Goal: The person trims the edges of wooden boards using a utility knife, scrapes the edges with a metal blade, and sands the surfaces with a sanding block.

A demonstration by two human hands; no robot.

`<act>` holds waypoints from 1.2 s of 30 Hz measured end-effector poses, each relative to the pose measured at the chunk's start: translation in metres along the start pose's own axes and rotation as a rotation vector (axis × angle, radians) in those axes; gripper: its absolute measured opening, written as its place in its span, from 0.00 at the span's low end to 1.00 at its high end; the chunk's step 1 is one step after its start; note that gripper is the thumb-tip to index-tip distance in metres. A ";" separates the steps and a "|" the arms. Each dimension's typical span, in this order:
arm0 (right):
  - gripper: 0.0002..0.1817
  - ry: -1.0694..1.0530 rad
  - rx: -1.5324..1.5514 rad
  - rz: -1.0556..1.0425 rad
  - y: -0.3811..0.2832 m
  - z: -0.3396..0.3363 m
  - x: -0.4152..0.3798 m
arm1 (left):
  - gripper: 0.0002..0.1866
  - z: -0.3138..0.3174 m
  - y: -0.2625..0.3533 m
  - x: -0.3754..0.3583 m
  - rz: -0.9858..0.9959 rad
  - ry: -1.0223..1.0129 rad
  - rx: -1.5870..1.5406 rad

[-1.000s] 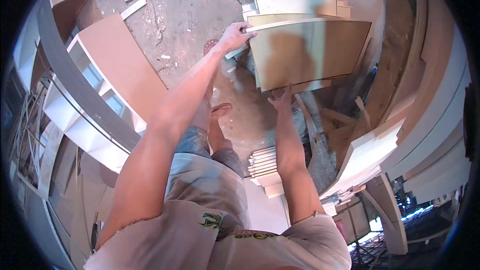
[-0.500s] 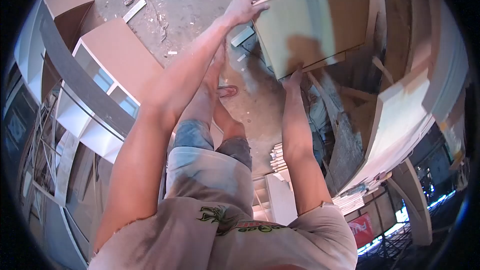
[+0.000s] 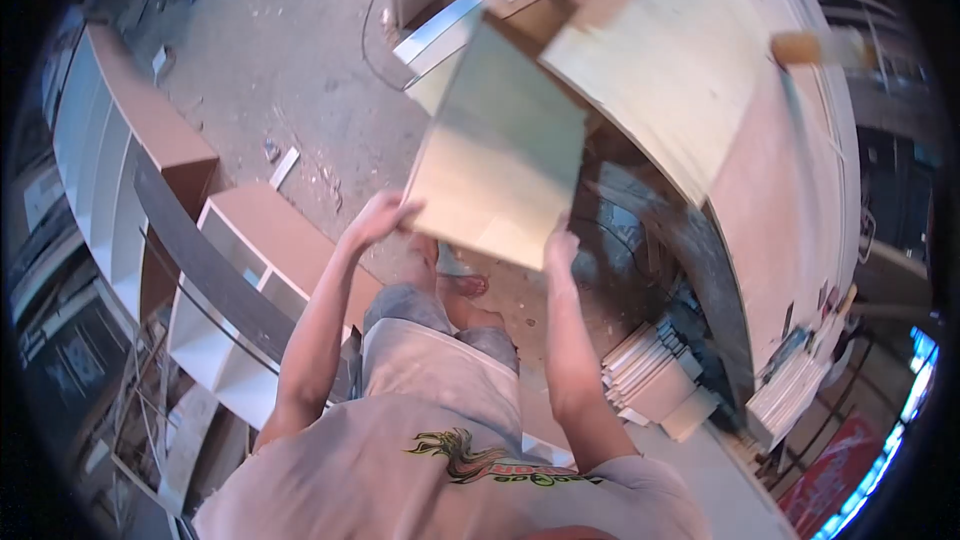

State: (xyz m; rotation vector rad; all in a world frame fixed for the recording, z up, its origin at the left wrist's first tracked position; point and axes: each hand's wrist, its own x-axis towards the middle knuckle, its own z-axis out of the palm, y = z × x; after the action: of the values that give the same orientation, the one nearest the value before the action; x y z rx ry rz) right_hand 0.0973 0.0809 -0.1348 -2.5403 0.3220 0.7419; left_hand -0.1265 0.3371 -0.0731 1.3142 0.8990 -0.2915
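Note:
A flat, pale plywood panel (image 3: 495, 155) is held out in front of my body, tilted away from me. My left hand (image 3: 383, 218) grips its near left corner, thumb on the upper face. At the near right corner, my right hand (image 3: 561, 246) is closed round the edge. The fingers beneath the panel are hidden on both sides. Just beyond the panel's far left edge lies another pale board (image 3: 440, 80), partly covered by it.
To the right stands a workbench with a large plywood sheet (image 3: 665, 60) on top. Stacked wood strips (image 3: 645, 375) lie below it. White-and-brown cabinet carcasses (image 3: 265, 225) stand on the left, with a dark curved strip (image 3: 205, 250) across them. A cable (image 3: 375, 30) runs over the floor.
The panel has come nearer to my body and turned, with both hands still on it. My view has swung to the right, showing more of the workbench.

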 end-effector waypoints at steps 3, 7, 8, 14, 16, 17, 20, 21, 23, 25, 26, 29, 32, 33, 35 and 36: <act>0.48 -0.181 -0.114 -0.033 0.048 -0.026 -0.056 | 0.26 0.012 -0.020 -0.092 -0.081 0.090 -0.048; 0.42 -0.259 -0.143 -0.056 0.055 -0.051 -0.128 | 0.29 0.035 -0.040 -0.141 -0.281 0.402 -0.360; 0.40 -0.294 -0.133 -0.114 0.042 -0.057 -0.137 | 0.31 0.030 -0.062 -0.145 -0.316 0.494 -0.366; 0.37 -0.398 -0.119 -0.586 -0.014 -0.068 -0.202 | 0.38 0.054 -0.090 -0.243 -0.307 1.074 -0.520; 0.36 -0.438 -0.097 -0.643 -0.031 -0.081 -0.231 | 0.39 0.055 -0.094 -0.269 -0.222 1.148 -0.568; 0.36 -0.413 -0.070 -0.644 -0.039 -0.093 -0.236 | 0.39 0.058 -0.093 -0.277 -0.150 1.206 -0.622; 0.35 -0.461 0.155 -0.802 -0.051 -0.135 -0.243 | 0.41 0.073 -0.064 -0.276 0.106 1.311 -0.743; 0.34 -0.390 0.228 -0.886 -0.055 -0.154 -0.236 | 0.41 0.078 -0.047 -0.267 0.203 1.320 -0.772; 0.33 -0.283 0.312 -0.967 -0.064 -0.187 -0.213 | 0.42 0.086 -0.006 -0.237 0.415 1.274 -0.778; 0.29 -0.072 0.485 -1.051 -0.072 -0.230 -0.177 | 0.44 0.092 0.040 -0.188 0.613 1.151 -0.645; 0.29 -0.031 0.482 -1.048 -0.074 -0.252 -0.159 | 0.45 0.093 0.062 -0.161 0.718 1.065 -0.552; 0.27 0.306 0.631 -1.030 -0.073 -0.325 -0.103 | 0.46 0.111 0.151 -0.074 0.823 1.053 -0.387; 0.28 0.484 0.766 -0.978 -0.061 -0.401 -0.050 | 0.40 0.169 0.258 0.007 1.070 1.000 -0.254; 0.27 0.476 0.758 -0.965 -0.051 -0.435 -0.036 | 0.37 0.202 0.300 0.022 1.121 1.020 -0.186; 0.26 0.581 0.772 -0.962 -0.042 -0.491 -0.023 | 0.32 0.289 0.366 0.017 1.196 0.894 -0.304; 0.26 0.657 0.788 -0.967 -0.043 -0.511 -0.017 | 0.30 0.320 0.384 0.017 1.189 0.753 -0.413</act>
State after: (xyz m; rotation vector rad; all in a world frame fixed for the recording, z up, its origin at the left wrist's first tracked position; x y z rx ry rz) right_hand 0.3262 -0.1361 0.2704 -1.7482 -0.3544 -0.5122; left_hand 0.2635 0.1545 0.1822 1.3442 0.5696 1.3111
